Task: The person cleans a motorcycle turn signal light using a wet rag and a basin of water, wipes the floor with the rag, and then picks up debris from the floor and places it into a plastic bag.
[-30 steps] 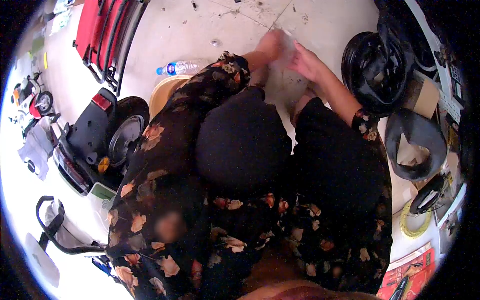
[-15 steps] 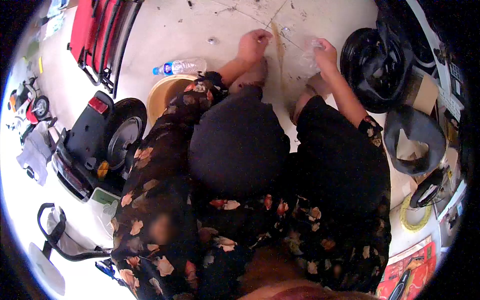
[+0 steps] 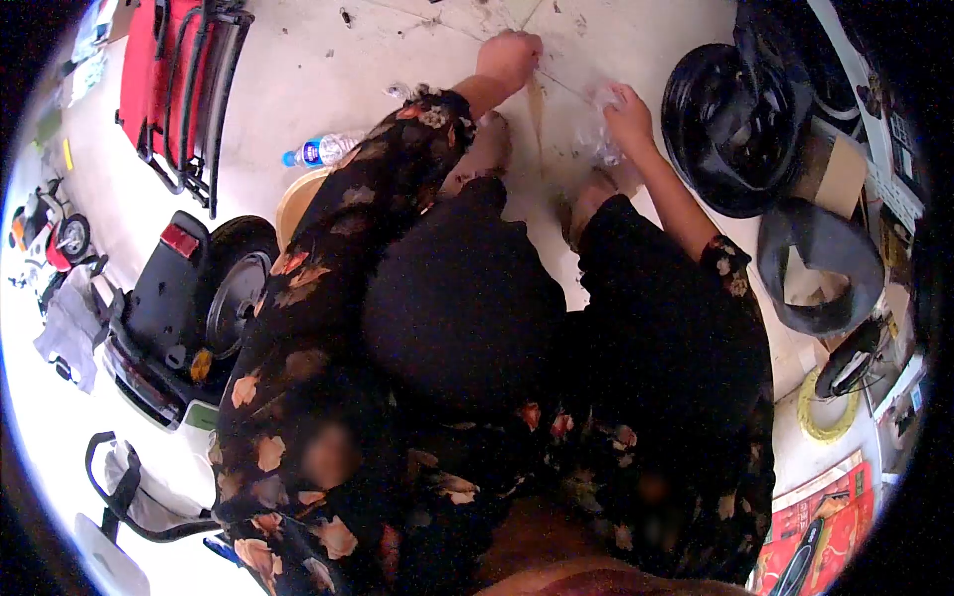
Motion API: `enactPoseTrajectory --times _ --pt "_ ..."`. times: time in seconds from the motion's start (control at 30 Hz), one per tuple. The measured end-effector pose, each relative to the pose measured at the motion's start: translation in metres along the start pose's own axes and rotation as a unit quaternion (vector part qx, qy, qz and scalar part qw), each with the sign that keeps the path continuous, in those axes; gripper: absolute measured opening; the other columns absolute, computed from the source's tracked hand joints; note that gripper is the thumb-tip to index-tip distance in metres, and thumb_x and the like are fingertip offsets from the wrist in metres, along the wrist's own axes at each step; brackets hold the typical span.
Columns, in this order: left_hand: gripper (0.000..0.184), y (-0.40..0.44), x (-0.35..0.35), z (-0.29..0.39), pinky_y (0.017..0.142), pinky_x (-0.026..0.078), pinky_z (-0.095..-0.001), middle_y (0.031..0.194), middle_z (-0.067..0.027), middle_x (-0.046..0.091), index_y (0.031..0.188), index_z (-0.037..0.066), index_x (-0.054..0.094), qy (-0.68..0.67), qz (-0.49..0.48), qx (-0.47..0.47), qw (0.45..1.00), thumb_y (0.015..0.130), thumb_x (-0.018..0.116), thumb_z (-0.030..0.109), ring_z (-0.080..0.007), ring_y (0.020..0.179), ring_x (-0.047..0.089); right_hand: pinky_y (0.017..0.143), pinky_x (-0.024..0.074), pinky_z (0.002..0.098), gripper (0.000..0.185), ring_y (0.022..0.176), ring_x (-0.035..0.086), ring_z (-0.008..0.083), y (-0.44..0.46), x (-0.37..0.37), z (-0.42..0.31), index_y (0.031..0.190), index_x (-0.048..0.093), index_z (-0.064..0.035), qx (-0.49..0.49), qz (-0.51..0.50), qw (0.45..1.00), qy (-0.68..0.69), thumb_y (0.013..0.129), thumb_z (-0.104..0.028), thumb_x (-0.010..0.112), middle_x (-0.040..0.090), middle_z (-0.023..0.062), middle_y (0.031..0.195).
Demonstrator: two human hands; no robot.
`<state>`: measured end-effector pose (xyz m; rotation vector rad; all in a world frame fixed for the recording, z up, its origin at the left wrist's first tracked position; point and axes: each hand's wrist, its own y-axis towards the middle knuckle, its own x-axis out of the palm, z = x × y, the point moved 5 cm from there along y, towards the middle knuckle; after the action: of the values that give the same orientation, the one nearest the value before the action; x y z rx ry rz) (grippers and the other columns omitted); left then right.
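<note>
While the right hand (image 3: 629, 117) grasps clear plastic (image 3: 597, 137), whether the curled left hand (image 3: 509, 62) holds anything is unclear

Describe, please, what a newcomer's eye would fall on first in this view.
The black floral clothing of the seated person, with its orange and pink blooms, would probably catch it first, filling the lower middle. Next come the bright red panel with black tubes at upper left and the glossy black round bundle at upper right. Between them, above the pale floor, the right hand holds thin clear plastic.
</note>
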<state>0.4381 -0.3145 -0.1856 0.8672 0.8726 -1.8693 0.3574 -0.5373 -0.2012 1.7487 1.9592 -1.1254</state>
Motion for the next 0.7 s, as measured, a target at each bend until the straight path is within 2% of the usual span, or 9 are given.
enactPoseTrajectory --times 0.1,0.2,0.3,0.4,0.5,0.6,0.7 --pt "0.020 -0.009 -0.009 -0.016 0.073 0.050 -0.0456 0.086 -0.0115 0.066 0.095 0.011 0.065 -0.090 0.041 -0.020 0.995 0.081 0.061 0.025 -0.0334 0.082 0.062 0.094 0.0443 0.0370 0.042 0.107 0.059 0.0313 -0.003 0.002 0.006 0.120 0.056 -0.0053 0.037 -0.036 0.998 0.034 0.079 -0.013 0.061 0.062 0.0166 0.115" --pt "0.022 -0.024 -0.032 -0.034 0.070 0.050 -0.0440 0.083 -0.0122 0.067 0.095 0.011 0.066 -0.159 0.064 -0.096 0.980 0.082 0.062 0.029 -0.0310 0.076 0.064 0.095 0.0437 0.0372 0.044 0.110 0.058 0.0313 -0.005 -0.002 0.000 0.121 0.055 -0.0046 0.031 -0.052 0.998 0.008 0.079 -0.015 0.063 0.061 0.0174 0.117" --pt "0.026 -0.018 -0.056 -0.066 0.068 0.051 -0.0434 0.083 -0.0142 0.067 0.094 0.010 0.065 -0.125 0.092 -0.169 0.973 0.082 0.064 0.032 -0.0303 0.076 0.065 0.097 0.0429 0.0371 0.045 0.112 0.057 0.0311 -0.007 -0.001 0.001 0.122 0.055 -0.0048 0.092 -0.077 0.991 0.064 0.079 -0.015 0.064 0.060 0.0175 0.119" --pt "0.025 0.000 -0.076 -0.101 0.072 0.051 -0.0435 0.088 -0.0143 0.065 0.095 0.009 0.066 -0.039 0.184 -0.191 0.963 0.078 0.067 0.028 -0.0336 0.085 0.063 0.097 0.0427 0.0373 0.044 0.113 0.057 0.0311 -0.008 -0.001 0.004 0.121 0.056 -0.0045 0.036 -0.069 0.996 0.051 0.079 -0.013 0.064 0.060 0.0173 0.120" --pt "0.030 0.012 -0.089 -0.129 0.073 0.051 -0.0438 0.088 -0.0179 0.066 0.093 0.007 0.064 0.000 0.308 -0.205 0.929 0.080 0.066 0.034 -0.0344 0.083 0.063 0.084 0.0479 0.0305 0.043 0.097 0.063 0.0200 -0.010 -0.008 -0.004 0.120 0.057 -0.0017 0.017 -0.048 0.999 0.021 0.078 -0.011 0.063 0.065 0.0140 0.109" --pt "0.030 0.028 -0.069 -0.152 0.075 0.050 -0.0436 0.090 -0.0178 0.065 0.088 0.005 0.064 -0.008 0.198 -0.217 0.956 0.080 0.065 0.034 -0.0361 0.084 0.062 0.076 0.0502 0.0288 0.042 0.089 0.063 0.0164 -0.010 -0.002 0.007 0.120 0.057 -0.0013 0.058 -0.065 0.994 0.059 0.079 -0.009 0.062 0.066 0.0139 0.106" --pt "0.022 0.031 -0.058 -0.150 0.074 0.050 -0.0444 0.091 -0.0153 0.065 0.090 0.008 0.066 0.017 0.161 -0.147 0.976 0.078 0.066 0.026 -0.0350 0.086 0.062 0.069 0.0511 0.0274 0.040 0.082 0.063 0.0145 -0.011 -0.006 -0.003 0.120 0.057 -0.0016 0.027 -0.052 0.997 0.050 0.080 -0.007 0.060 0.066 0.0128 0.104"
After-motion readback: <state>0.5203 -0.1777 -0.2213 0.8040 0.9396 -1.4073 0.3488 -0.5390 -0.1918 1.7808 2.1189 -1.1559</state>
